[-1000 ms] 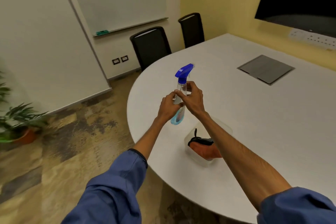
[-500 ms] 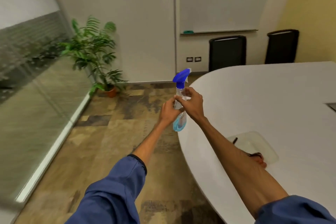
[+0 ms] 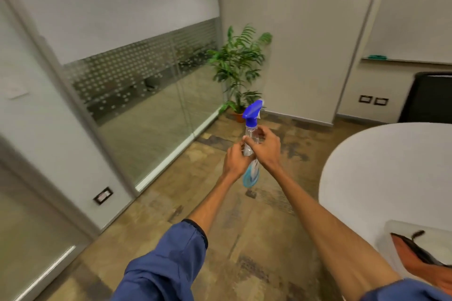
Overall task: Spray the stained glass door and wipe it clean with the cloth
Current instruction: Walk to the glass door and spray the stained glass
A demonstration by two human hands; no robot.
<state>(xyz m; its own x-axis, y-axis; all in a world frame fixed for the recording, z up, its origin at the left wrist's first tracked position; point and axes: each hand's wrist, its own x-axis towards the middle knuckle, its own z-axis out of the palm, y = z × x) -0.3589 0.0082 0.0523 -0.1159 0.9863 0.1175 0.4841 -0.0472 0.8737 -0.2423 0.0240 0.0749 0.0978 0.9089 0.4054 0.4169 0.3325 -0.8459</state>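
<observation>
A clear spray bottle (image 3: pixel 252 129) with a blue trigger head and a little blue liquid hangs upright over the floor. My left hand (image 3: pixel 236 159) grips its body from the left. My right hand (image 3: pixel 266 148) curls its fingers round the bottle's neck from the right. Glass wall panels (image 3: pixel 151 95) with a dotted frosted band stand to the left, and a further glass panel (image 3: pixel 31 247) with a grey frame sits at the near left. An orange cloth (image 3: pixel 411 259) with a black strap lies in a clear container (image 3: pixel 396 227) on the white table, bottom right.
The round white table (image 3: pixel 386 168) fills the right side. A potted plant (image 3: pixel 241 73) stands in the far corner beside the glass. A black chair (image 3: pixel 430 98) sits against the back wall under a whiteboard. Brown tiled floor (image 3: pixel 195 203) lies between me and the glass.
The view has swung left, away from the table and toward the glass wall. Both hands have kept hold of the spray bottle, which now hangs over the floor.
</observation>
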